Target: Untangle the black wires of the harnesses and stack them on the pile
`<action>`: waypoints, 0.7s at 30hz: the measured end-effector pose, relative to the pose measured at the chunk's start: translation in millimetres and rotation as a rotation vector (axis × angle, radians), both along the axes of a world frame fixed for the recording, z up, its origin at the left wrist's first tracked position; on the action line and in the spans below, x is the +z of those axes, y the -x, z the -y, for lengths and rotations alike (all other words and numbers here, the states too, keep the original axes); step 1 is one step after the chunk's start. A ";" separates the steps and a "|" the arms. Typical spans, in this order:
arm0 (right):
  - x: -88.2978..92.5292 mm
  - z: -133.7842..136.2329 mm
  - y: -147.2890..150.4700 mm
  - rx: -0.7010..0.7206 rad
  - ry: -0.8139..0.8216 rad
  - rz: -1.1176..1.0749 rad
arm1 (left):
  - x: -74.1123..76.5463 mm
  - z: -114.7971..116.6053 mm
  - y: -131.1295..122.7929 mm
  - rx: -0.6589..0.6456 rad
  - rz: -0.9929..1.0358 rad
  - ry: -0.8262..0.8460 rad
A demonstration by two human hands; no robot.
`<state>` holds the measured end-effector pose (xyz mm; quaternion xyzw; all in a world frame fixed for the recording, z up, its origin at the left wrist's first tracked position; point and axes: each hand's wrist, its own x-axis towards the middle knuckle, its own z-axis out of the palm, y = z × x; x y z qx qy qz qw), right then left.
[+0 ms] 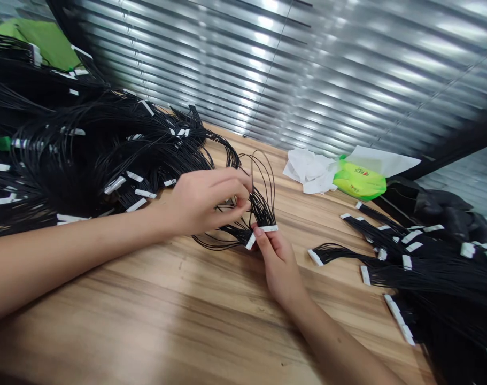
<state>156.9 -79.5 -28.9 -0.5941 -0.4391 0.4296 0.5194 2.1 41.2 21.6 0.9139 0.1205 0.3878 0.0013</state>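
1. Two hands showed: the left hand [205, 200] was pinched almost shut on black wires of one wire harness [261, 208], and the right hand [279, 262] was closed on its two white connectors [268, 228].
2. The harness was held between both hands, above the wooden tabletop [107, 305].
3. Two heaps of black harnesses [86, 155] [423, 272] lay at 10 and 4 o'clock.
4. One green tissue packet [359, 181] and one crumpled white tissue [309, 171] lay at 2 o'clock.

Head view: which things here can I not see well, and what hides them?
- Black wires inside the left hand: hidden by its fingers.
- White connector at the right hand: contacts too small to see.
- Left wire pile: cut off by the left edge.
- Right wire pile: cut off by the right and bottom edges.
- Green packet: print too small to read.
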 end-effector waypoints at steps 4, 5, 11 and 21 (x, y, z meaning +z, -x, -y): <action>0.0 -0.3 -0.1 0.013 -0.013 -0.021 | -3.1 11.4 -3.5 -0.088 -0.008 -0.187; 0.1 -0.3 -0.2 0.013 -0.011 -0.024 | -1.8 13.4 -3.1 -0.048 -0.003 -0.200; 0.6 0.6 -0.3 0.015 0.008 -0.039 | 12.2 17.0 -1.6 0.104 0.013 0.158; -0.8 0.4 -1.6 -0.063 -0.023 -0.072 | -10.2 -8.8 5.7 0.139 0.128 -0.187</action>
